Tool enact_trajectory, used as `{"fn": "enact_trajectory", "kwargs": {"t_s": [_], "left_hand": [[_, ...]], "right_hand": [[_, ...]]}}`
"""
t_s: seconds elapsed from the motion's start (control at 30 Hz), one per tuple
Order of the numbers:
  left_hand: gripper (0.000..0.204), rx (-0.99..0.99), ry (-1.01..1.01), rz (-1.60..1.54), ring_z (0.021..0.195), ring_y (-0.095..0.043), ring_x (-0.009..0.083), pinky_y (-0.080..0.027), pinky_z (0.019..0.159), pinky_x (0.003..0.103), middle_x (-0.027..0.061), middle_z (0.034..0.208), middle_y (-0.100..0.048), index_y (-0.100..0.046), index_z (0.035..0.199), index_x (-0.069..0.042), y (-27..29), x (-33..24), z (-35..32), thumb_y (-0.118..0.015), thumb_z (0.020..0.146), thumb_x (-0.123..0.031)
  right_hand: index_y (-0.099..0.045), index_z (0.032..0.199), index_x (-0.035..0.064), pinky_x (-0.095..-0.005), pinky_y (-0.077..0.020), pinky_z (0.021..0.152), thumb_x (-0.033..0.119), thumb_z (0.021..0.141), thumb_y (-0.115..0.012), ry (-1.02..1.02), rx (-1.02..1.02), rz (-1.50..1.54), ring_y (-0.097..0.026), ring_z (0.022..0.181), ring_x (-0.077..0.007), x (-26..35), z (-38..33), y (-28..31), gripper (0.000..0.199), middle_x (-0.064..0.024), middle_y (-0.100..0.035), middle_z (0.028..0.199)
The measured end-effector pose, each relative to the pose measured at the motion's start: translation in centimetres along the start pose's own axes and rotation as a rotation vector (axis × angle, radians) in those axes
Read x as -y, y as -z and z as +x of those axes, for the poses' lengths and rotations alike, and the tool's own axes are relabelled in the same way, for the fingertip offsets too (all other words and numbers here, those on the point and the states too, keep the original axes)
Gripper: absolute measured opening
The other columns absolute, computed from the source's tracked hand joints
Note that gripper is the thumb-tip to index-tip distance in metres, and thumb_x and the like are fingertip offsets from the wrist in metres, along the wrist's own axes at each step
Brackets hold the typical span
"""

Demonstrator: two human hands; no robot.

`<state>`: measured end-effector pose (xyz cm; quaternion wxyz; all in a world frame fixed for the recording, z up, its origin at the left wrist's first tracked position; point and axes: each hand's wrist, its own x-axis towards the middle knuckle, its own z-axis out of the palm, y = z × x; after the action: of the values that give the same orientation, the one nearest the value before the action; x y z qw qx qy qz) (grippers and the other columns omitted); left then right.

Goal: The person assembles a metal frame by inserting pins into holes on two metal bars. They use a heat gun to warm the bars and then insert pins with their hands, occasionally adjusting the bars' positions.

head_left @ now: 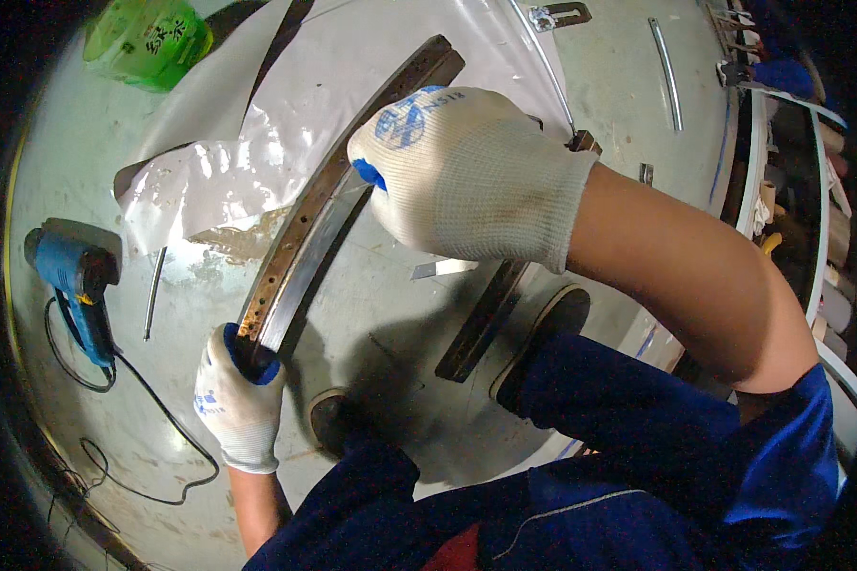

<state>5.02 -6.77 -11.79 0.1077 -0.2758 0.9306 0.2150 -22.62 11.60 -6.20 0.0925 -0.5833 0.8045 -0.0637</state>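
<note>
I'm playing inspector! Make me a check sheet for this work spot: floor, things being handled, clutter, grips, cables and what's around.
Floor: grey-green, scuffed; shiny sheet on part of it.
Things: bar, long, brown, with a row of holes.
Clutter: blue power tool, thin rods, dark beam, green container.
Left grip: gloved, closed around the bar's near end.
Right grip: gloved, curled over the bar; its hold is hidden.
Cables: black cable, looping from the power tool.
Surroundings: loaded rack at right.
</note>
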Motion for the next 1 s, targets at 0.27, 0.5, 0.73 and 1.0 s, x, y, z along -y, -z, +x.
{"fn": "enact_trajectory", "kwargs": {"t_s": [0.27,0.5,0.73,1.0], "left_hand": [[0.060,0.022,0.060,0.049,0.098,-0.068,0.0377,-0.054,0.086,0.045,0.0179,0.106,-0.070,-0.060,0.126,-0.005,0.4,-0.2,-0.3,-0.083,0.072,-0.015],[0.058,0.029,0.017,-0.011,0.095,-0.068,0.0373,-0.054,0.083,0.045,0.0165,0.102,-0.070,-0.061,0.123,-0.006,0.0,-0.5,0.0,-0.084,0.071,-0.015],[0.058,-0.045,-0.031,0.005,0.092,-0.066,0.0384,-0.053,0.081,0.047,0.0161,0.100,-0.069,-0.061,0.121,-0.005,-0.4,0.3,-0.8,-0.086,0.071,-0.018],[0.053,-0.112,-0.104,0.015,0.091,-0.063,0.0372,-0.049,0.082,0.047,0.0142,0.097,-0.066,-0.062,0.117,-0.004,-3.2,0.7,-1.4,-0.086,0.073,-0.022]], "right_hand": [[-0.069,0.081,0.0049,-0.0429,-0.0595,0.061,0.017,0.077,-0.066,0.152,-0.031,-0.036,-0.071,0.066,-0.0300,0.5,0.8,-0.7,0.013,-0.0131,-0.069,0.074],[-0.075,0.091,0.0090,-0.0409,-0.0605,0.067,0.018,0.085,-0.062,0.032,0.352,-0.048,-0.075,0.077,-0.0285,3.4,2.3,-0.5,0.016,-0.0119,-0.075,0.085],[-0.064,0.093,0.0078,-0.0439,-0.0567,0.065,0.017,0.083,-0.064,-0.154,-0.108,0.159,-0.070,0.071,-0.0313,3.8,-0.3,-6.2,0.013,-0.0122,-0.069,0.077],[-0.051,0.122,0.0024,-0.0572,-0.0519,0.091,0.029,0.095,-0.053,-0.585,0.501,0.461,-0.068,0.099,-0.0476,4.8,-8.1,-4.5,0.038,-0.0277,-0.069,0.105]]}}
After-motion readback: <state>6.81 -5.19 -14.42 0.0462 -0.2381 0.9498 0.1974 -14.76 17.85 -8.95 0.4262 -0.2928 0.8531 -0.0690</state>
